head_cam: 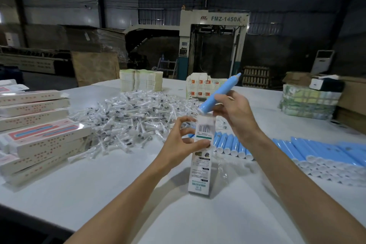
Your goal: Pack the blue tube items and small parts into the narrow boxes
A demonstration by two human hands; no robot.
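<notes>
Head camera looks down over both forearms at a wide white table (99, 194). The left hand (182, 140) holds a narrow box (201, 168) nearly upright by its upper part. Its thumb (204, 142) presses the near face just under the barcode, and its curled fingers (186, 120) wrap the far edge near the top. The foot of the box is down at the tabletop, though I cannot tell whether it actually touches.

The right hand (235, 113) grips a blue tube (219, 93) around its lower half, fingers curled over it from above and the thumb underneath. The tube slants, with its pointed tip up and away to the right. Its blunt end sits right at the open mouth of the box, just above the left hand's fingertips. That spot is blurred, so whether the end is inside yet is not clear.

Behind the hands lies a big heap of small parts (126, 117) in clear wrappers. To the right, a row of more blue tubes (316, 150) lies side by side on the table. At the left edge, filled boxes (39, 134) are stacked flat in layers. Piles of flat cartons (141, 80) stand at the far side, and a machine (213, 45) marked FMZ-1450A stands beyond the table.
</notes>
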